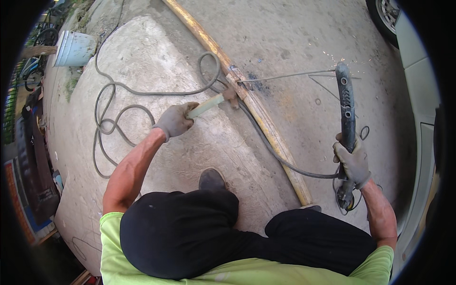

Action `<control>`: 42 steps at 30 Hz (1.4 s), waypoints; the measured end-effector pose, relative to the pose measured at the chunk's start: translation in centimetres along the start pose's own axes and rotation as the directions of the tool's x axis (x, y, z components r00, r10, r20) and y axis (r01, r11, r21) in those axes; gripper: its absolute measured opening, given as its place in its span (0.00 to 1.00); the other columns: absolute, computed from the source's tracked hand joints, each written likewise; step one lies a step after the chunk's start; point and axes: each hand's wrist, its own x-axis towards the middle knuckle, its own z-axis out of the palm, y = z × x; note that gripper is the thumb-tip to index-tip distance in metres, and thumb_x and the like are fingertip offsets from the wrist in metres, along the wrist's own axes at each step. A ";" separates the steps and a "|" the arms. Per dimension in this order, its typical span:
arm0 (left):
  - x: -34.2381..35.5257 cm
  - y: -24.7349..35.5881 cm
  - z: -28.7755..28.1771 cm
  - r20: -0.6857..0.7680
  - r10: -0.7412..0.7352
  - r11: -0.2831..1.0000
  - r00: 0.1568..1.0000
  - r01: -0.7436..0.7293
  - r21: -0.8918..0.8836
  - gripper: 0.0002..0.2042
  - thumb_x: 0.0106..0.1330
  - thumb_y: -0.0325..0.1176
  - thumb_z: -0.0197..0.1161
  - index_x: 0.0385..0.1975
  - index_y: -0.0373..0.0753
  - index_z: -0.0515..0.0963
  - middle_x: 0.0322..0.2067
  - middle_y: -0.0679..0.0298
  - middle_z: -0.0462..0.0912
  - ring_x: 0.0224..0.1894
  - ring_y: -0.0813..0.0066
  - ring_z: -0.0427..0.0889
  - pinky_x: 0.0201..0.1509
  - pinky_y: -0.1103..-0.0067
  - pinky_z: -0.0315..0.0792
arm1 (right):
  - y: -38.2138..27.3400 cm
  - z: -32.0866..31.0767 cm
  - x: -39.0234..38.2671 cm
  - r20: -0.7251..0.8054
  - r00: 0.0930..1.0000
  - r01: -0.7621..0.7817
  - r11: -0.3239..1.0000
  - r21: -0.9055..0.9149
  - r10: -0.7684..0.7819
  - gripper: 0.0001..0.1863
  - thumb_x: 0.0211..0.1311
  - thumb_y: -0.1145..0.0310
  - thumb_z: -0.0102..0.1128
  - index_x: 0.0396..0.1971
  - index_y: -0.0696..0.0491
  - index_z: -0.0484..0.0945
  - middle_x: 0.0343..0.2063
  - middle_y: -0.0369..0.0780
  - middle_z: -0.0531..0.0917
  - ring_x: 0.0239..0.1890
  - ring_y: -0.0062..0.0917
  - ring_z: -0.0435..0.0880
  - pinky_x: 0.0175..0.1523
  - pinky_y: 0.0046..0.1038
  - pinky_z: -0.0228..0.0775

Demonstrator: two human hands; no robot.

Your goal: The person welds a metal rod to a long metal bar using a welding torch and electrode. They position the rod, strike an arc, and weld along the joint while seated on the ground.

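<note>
My left hand [178, 120], in a grey glove, is closed round the pale green handle of a hammer [207, 105]. The hammer's rusty head is beside a long, worn yellow pole [268, 123] on the ground. On the right, my gloved right hand [353, 160] grips a black welding electrode holder [345, 95], which points away from me. A thin rod [289, 75] runs from near the holder's far end to a joint on the pole; whether it touches the pole I cannot tell. Small sparks show around that end.
A dark cable [147, 93] loops over the concrete floor [156, 52] and under the pole. A light blue bucket [76, 49] is at the far left. Along the right side is a pale vehicle [418, 85]. My dark shoe [212, 180] is near the pole.
</note>
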 end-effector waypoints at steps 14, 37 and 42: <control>0.0 0.3 -0.1 0.009 -0.002 1.000 1.000 0.002 0.017 0.31 0.59 0.26 0.66 0.68 0.41 0.78 0.50 0.47 0.90 0.52 0.52 0.90 0.59 0.67 0.81 | -0.7 -0.5 0.0 0.107 0.982 -0.170 0.970 0.172 0.154 0.12 0.69 0.70 0.64 0.47 0.60 0.76 0.27 0.36 0.80 0.23 0.18 0.80 0.31 0.23 0.75; 0.2 -0.1 0.1 -0.001 0.003 1.000 1.000 -0.003 0.018 0.32 0.60 0.26 0.67 0.69 0.41 0.77 0.50 0.46 0.89 0.52 0.50 0.90 0.59 0.66 0.81 | -0.6 0.5 -2.1 -0.008 0.989 0.143 0.987 -0.066 -0.144 0.14 0.65 0.70 0.64 0.47 0.62 0.78 0.25 0.36 0.80 0.24 0.18 0.81 0.31 0.26 0.73; 0.3 -0.2 0.1 0.009 -0.008 1.000 1.000 0.008 0.028 0.32 0.60 0.27 0.67 0.69 0.41 0.77 0.50 0.46 0.89 0.51 0.50 0.90 0.59 0.66 0.81 | -0.2 0.4 -1.8 -0.007 0.989 0.148 0.986 -0.073 -0.149 0.15 0.66 0.69 0.64 0.47 0.63 0.78 0.26 0.37 0.81 0.25 0.18 0.82 0.32 0.26 0.74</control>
